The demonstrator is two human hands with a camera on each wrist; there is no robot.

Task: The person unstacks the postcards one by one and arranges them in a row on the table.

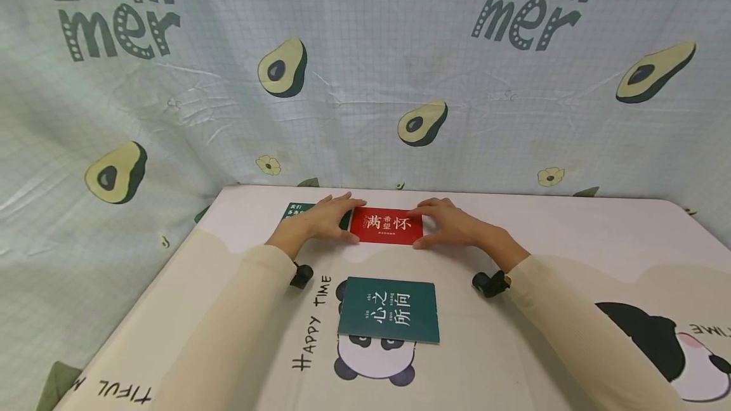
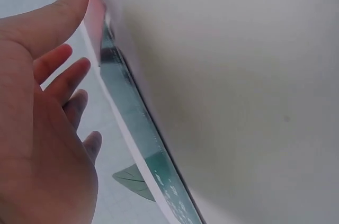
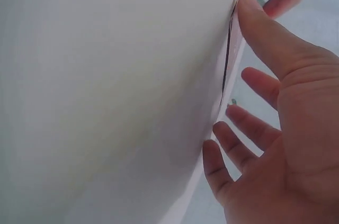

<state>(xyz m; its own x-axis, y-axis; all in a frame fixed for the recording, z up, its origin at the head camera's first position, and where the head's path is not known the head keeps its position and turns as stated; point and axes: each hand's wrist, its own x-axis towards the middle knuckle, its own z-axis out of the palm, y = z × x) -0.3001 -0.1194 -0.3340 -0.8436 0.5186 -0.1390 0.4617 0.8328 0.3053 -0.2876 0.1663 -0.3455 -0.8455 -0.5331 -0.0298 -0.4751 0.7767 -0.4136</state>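
A red card with white Chinese characters lies at the back of the table. In the head view my left hand holds its left end, the thumb at the near corner and fingers at the far side. Its right end is held by my right hand, likewise between thumb and fingers. Behind and left of my left hand, a dark green card is partly covered. Another dark green card with white characters lies nearer, apart from both hands. In the left wrist view, the green card extends beside my fingers.
A pale tablecloth printed with pandas and lettering covers the table. Behind the table's back edge hangs a light curtain with avocado prints. The nearer green card partly covers a printed panda.
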